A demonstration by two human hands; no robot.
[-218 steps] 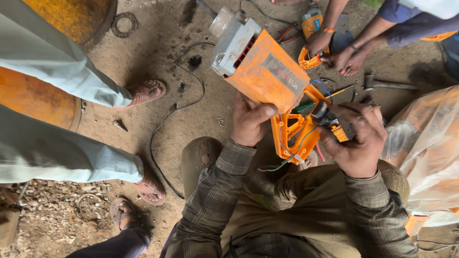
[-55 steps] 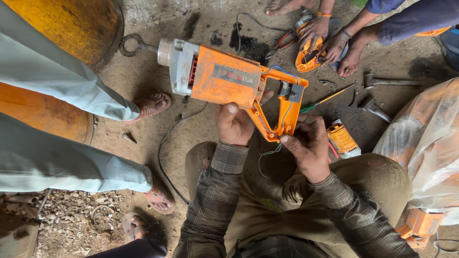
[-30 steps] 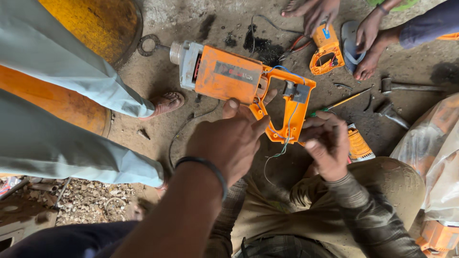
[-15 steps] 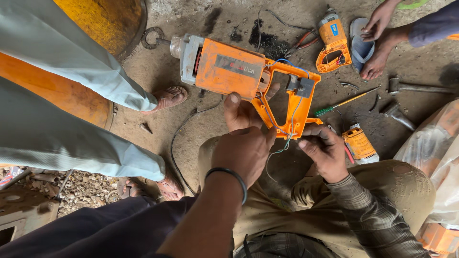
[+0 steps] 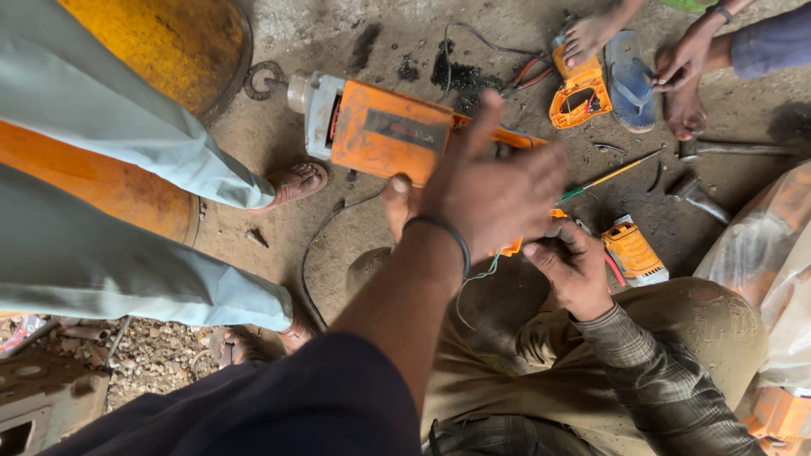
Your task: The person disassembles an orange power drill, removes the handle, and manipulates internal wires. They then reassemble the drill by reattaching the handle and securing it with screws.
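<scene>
At twelve o'clock on the dirt floor lay the orange boxy metal power tool [image 5: 384,135]. My right hand [image 5: 494,190] had risen over its handle, fingers spread, gripping nothing, hiding a co-worker's hand [image 5: 574,270] partly.

a single head-worn camera looks almost straight down from above the hands, close over them. the left hand [image 5: 494,190] fills the middle of the view, the right hand [image 5: 570,266] sits just beyond and to its right, and dirt floor [image 5: 338,245] shows all around them. no second view.
</scene>
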